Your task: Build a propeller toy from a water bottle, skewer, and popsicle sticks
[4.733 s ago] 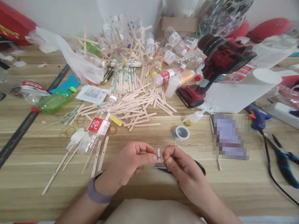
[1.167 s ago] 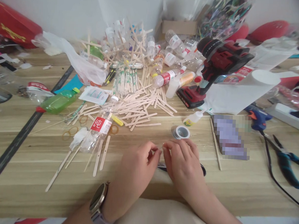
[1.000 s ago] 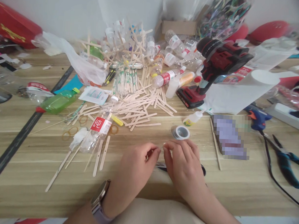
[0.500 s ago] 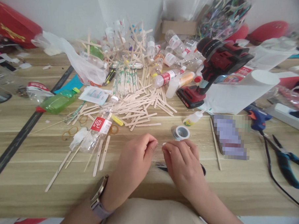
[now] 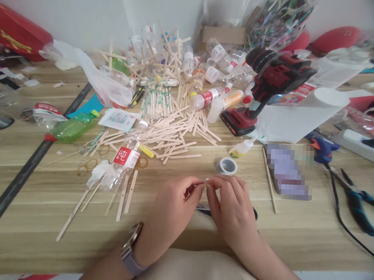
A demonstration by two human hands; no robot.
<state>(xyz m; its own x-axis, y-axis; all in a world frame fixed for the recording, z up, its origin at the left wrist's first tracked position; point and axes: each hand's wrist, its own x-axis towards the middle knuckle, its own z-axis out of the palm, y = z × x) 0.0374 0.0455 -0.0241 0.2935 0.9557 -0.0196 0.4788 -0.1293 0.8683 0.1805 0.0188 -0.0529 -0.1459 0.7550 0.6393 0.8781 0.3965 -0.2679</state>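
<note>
My left hand (image 5: 180, 199) and my right hand (image 5: 229, 201) meet fingertip to fingertip over the front of the table. Both are closed in a pinch. A tiny pale bit shows at the right fingertips; its kind is too small to make out. Beneath my right hand lies a dark-handled tool (image 5: 204, 209), mostly hidden. Just beyond the hands sits a grey roll of tape or wire (image 5: 227, 165), and behind it a small glue bottle (image 5: 241, 148). Left of my left hand lie two drilled craft sticks (image 5: 130, 192) and a clear plastic bottle (image 5: 124, 160) with a red label.
A pile of craft sticks (image 5: 171, 135) spreads across the middle. A red cordless drill (image 5: 270, 86) stands behind, near several plastic bottles (image 5: 209, 97). On the right are a blurred phone (image 5: 286, 171), a glue gun (image 5: 321, 148) and pliers (image 5: 357, 205). A green bottle (image 5: 74, 127) lies left.
My left hand has moved right and slightly down, bringing its fingertips against those of my right hand. The right hand's fingers have shifted a little. Things on the table stay put.
</note>
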